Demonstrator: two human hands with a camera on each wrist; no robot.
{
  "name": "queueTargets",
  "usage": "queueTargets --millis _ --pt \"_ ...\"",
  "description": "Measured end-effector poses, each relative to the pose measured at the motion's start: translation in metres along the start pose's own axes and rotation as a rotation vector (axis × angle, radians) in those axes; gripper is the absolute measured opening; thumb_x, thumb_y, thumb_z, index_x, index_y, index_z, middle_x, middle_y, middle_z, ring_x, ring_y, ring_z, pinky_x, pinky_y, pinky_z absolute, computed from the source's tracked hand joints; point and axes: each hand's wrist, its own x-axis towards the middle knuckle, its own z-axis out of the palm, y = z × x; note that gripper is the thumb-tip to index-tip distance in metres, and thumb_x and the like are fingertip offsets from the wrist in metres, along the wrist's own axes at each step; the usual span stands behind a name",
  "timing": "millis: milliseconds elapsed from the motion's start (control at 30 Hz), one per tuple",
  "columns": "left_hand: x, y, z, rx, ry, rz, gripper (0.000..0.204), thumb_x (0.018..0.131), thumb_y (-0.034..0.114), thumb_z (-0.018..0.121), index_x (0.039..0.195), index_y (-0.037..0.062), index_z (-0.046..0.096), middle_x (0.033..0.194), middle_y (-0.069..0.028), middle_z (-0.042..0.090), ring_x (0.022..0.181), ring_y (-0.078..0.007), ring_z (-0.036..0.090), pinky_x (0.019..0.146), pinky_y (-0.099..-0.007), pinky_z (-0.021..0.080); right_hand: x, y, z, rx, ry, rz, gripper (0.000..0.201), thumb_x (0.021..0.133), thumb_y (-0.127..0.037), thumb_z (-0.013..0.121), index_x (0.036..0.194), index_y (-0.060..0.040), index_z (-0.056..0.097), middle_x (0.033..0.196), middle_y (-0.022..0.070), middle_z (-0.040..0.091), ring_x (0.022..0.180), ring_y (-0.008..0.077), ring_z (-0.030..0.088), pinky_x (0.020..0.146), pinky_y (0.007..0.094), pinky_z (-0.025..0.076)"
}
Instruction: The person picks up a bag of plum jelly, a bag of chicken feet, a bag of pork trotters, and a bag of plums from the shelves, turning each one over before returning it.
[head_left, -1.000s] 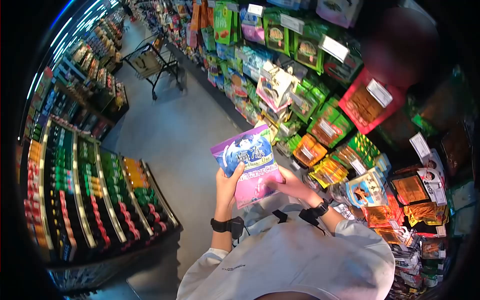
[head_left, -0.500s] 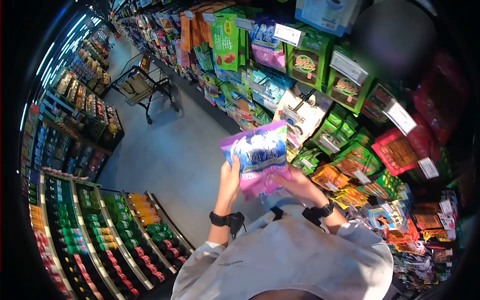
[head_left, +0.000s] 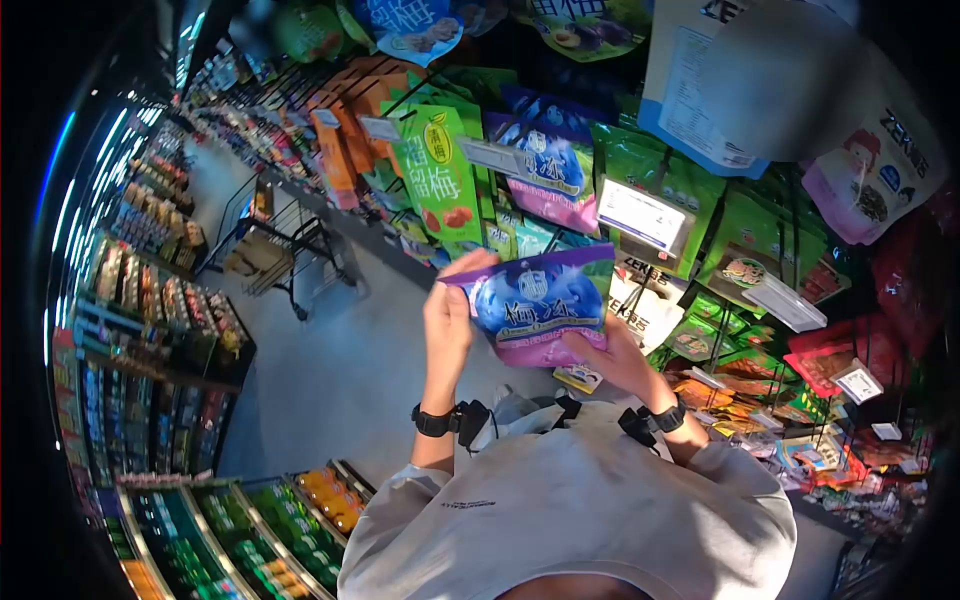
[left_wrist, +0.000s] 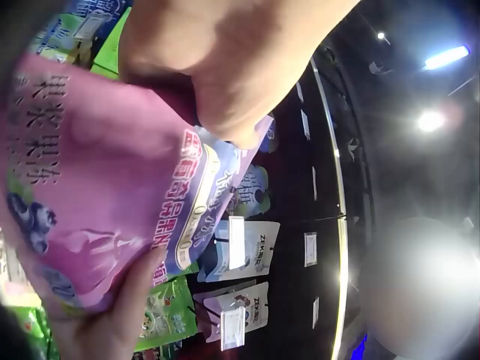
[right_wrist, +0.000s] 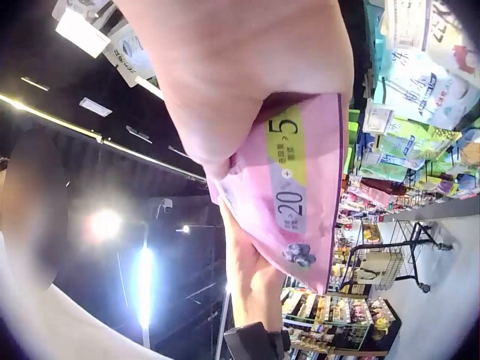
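A blue, purple and pink jelly snack pouch (head_left: 540, 312) is held up before the chest, its printed front toward the head camera. My left hand (head_left: 449, 315) grips its left edge near the top, thumb in front and fingers showing behind. The right hand (head_left: 628, 358) holds the lower right corner with the thumb across the front. Blueberries are printed on the pouch (left_wrist: 112, 172) in the left wrist view. Just beyond it, a similar blue and pink pouch (head_left: 545, 160) hangs on the rack, beside a green plum pouch (head_left: 435, 180).
Hanging snack bags fill the rack on the right, with price tags (head_left: 643, 215) jutting out on hooks. A shopping cart (head_left: 270, 250) stands in the aisle at the left. Bottles line a slanted drink shelf (head_left: 240, 500) at the lower left.
The head view has shifted so the rack appears larger and nearer. The pouch sits further right in view, and the left hand's hold has moved up toward its top corner.
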Motion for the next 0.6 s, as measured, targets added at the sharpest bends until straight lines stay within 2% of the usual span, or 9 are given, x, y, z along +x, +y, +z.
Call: queueTargets --millis 33,100,133,167,233,333,433,533,600 --pt "0.022 0.017 0.001 -0.023 -0.023 0.087 0.054 0.110 0.040 0.037 0.137 -0.0050 0.050 0.123 -0.0174 0.065 0.120 -0.0247 0.061 0.106 -0.0377 0.046 0.006 -0.005 0.001 -0.011 0.036 0.052 0.051 0.095 -0.019 0.070 0.140 -0.0058 0.052 0.120 0.0128 0.069 0.112 0.0206 0.064 0.100 0.0347 0.047" --pt "0.059 0.006 -0.009 -0.262 -0.096 0.200 0.052 0.110 0.036 0.036 0.143 -0.0040 0.042 0.133 -0.0223 0.059 0.128 -0.0300 0.057 0.111 -0.0428 0.043 0.012 -0.024 0.003 -0.030 0.115 0.170 0.053 0.094 -0.019 0.071 0.142 -0.0070 0.051 0.122 0.0142 0.068 0.114 0.0223 0.064 0.099 0.0353 0.048" --pt "0.071 0.015 -0.010 -0.241 -0.140 0.142 0.058 0.111 0.041 0.031 0.148 -0.0035 0.032 0.141 -0.0248 0.053 0.131 -0.0346 0.054 0.110 -0.0463 0.042 0.012 -0.021 0.006 0.067 0.153 0.192 0.055 0.095 -0.020 0.071 0.143 -0.0041 0.050 0.126 0.0143 0.067 0.118 0.0215 0.062 0.102 0.0355 0.046" --pt "0.080 0.031 -0.006 -0.317 -0.165 0.077 0.056 0.111 0.037 0.033 0.152 -0.0009 0.026 0.144 -0.0260 0.049 0.133 -0.0349 0.052 0.114 -0.0457 0.039 0.015 -0.021 0.011 0.045 0.231 0.205 0.055 0.095 -0.021 0.070 0.143 -0.0030 0.049 0.127 0.0145 0.066 0.118 0.0211 0.062 0.103 0.0355 0.046" --pt "0.099 0.035 -0.006 -0.471 -0.318 0.109 0.058 0.111 0.033 0.035 0.156 0.0014 0.019 0.145 -0.0268 0.048 0.134 -0.0348 0.050 0.115 -0.0451 0.037 0.020 -0.024 0.022 0.000 0.373 0.223 0.056 0.096 -0.021 0.069 0.143 -0.0007 0.048 0.128 0.0148 0.066 0.119 0.0204 0.061 0.104 0.0354 0.045" --pt "0.119 0.025 -0.012 -0.555 -0.361 0.039 0.059 0.110 0.029 0.039 0.157 0.0015 0.020 0.145 -0.0272 0.047 0.136 -0.0335 0.049 0.116 -0.0451 0.036 0.030 -0.031 0.030 0.010 0.446 0.246 0.055 0.097 -0.021 0.068 0.143 0.0017 0.048 0.128 0.0152 0.065 0.118 0.0195 0.061 0.104 0.0352 0.045" --pt "0.131 0.026 -0.020 -0.397 -0.380 0.079 0.053 0.108 0.021 0.041 0.155 0.0004 0.028 0.141 -0.0234 0.053 0.128 -0.0290 0.056 0.106 -0.0374 0.043 0.031 -0.028 0.036 -0.018 0.511 0.265 0.054 0.097 -0.020 0.069 0.142 0.0012 0.048 0.129 0.0149 0.065 0.118 0.0194 0.061 0.104 0.0355 0.045" --pt "0.141 0.027 -0.032 -0.245 -0.427 0.060 0.047 0.107 0.014 0.046 0.148 -0.0064 0.038 0.138 -0.0245 0.055 0.124 -0.0250 0.058 0.106 -0.0403 0.046 0.031 -0.043 0.039 -0.072 0.567 0.294 0.055 0.096 -0.018 0.070 0.143 0.0010 0.048 0.130 0.0147 0.065 0.118 0.0193 0.061 0.104 0.0360 0.046" --pt "0.147 0.028 -0.028 -0.384 -0.447 0.102 0.045 0.106 0.013 0.047 0.146 -0.0070 0.039 0.137 -0.0240 0.056 0.121 -0.0246 0.059 0.100 -0.0397 0.050 0.030 -0.046 0.042 -0.097 0.595 0.279 0.055 0.096 -0.017 0.070 0.142 0.0010 0.048 0.129 0.0142 0.065 0.118 0.0187 0.061 0.103 0.0356 0.046"
